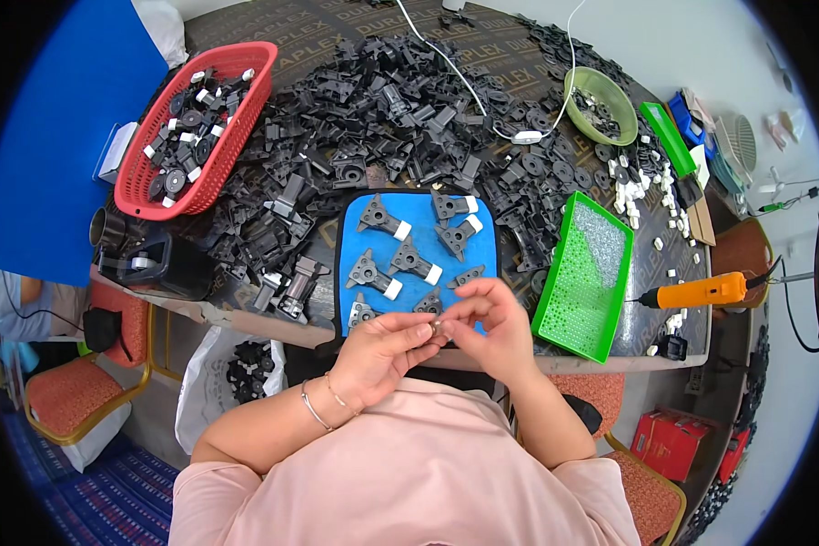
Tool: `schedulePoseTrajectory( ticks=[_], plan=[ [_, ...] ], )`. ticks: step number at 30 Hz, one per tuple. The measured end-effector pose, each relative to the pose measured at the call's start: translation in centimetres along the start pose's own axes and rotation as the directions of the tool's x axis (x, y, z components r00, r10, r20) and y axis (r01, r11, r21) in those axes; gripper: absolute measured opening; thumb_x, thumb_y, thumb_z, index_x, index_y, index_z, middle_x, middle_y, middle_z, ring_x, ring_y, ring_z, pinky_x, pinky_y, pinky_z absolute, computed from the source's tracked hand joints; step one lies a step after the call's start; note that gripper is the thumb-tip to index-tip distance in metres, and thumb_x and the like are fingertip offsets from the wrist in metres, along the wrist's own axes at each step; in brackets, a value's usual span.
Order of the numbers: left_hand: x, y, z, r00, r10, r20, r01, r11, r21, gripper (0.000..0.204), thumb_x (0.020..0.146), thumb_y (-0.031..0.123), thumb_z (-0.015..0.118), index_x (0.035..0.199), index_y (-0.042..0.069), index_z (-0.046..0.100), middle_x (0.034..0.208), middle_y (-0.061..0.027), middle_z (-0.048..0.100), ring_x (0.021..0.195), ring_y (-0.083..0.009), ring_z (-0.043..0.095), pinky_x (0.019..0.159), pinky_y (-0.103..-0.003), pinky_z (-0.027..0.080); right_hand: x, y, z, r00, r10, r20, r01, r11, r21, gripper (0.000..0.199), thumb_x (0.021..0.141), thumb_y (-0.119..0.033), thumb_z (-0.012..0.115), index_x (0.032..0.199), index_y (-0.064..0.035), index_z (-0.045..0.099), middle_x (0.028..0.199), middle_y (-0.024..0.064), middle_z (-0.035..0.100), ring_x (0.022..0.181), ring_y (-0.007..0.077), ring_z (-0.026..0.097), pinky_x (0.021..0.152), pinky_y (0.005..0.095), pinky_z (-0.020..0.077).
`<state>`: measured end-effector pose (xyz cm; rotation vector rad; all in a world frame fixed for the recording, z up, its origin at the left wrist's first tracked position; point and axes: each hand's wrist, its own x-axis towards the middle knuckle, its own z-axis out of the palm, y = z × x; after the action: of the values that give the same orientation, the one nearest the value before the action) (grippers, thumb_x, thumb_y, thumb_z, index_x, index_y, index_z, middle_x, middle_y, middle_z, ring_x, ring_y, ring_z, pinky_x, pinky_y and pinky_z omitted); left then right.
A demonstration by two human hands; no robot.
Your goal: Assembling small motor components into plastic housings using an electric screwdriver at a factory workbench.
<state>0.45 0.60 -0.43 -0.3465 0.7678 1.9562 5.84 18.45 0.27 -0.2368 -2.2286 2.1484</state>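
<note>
My left hand (378,355) and my right hand (491,337) meet at the table's near edge, thumbs and fingertips pinched together. Between them is a small shiny metal piece (435,326), too small to name and mostly covered by the fingers. Just beyond lies a blue mat (486,244) with a black border. On it rest several black star-shaped plastic parts, such as one black part (415,260) with a white block on its end. The nearest parts, one black part (362,311) among them, show no white block.
Black plastic parts (382,109) are heaped behind the mat. A red basket (264,82) stands left, a green tray (560,296) of small metal pieces right. Farther right are an orange electric screwdriver (696,292) and white blocks (630,196). A yellow-green bowl (624,136) sits at the back.
</note>
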Motion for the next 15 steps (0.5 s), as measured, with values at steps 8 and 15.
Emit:
schedulePoseTrajectory(
  ticks=[8,15],
  plan=[
    [-0.2,-0.5,-0.7,1.0,-0.021,0.003,0.021,0.999,0.046,0.017,0.091,0.006,0.061,0.107,0.001,0.062,0.101,-0.013,0.066,0.094,-0.0235,0.065,0.086,-0.033,0.053,3.6,-0.4,-4.2,0.968,0.133,-0.213,-0.218,0.867,-0.448,0.038,0.073,0.003,0.069,0.103,-0.002,0.046,0.076,0.0044,0.066,0.064,0.0069,0.057,0.059,0.0211,0.0458],
    [-0.5,-0.4,-1.1,1.0,-0.017,-0.001,0.017,0.999,0.048,0.017,0.092,0.008,0.059,0.107,0.001,0.062,0.101,-0.0126,0.066,0.094,-0.0226,0.064,0.085,-0.033,0.053,4.0,0.5,-4.0,0.967,0.143,-0.209,-0.227,0.854,-0.467,0.036,0.072,0.004,0.068,0.101,-0.001,0.049,0.076,0.0047,0.065,0.062,0.006,0.055,0.058,0.0211,0.0444]
  ],
)
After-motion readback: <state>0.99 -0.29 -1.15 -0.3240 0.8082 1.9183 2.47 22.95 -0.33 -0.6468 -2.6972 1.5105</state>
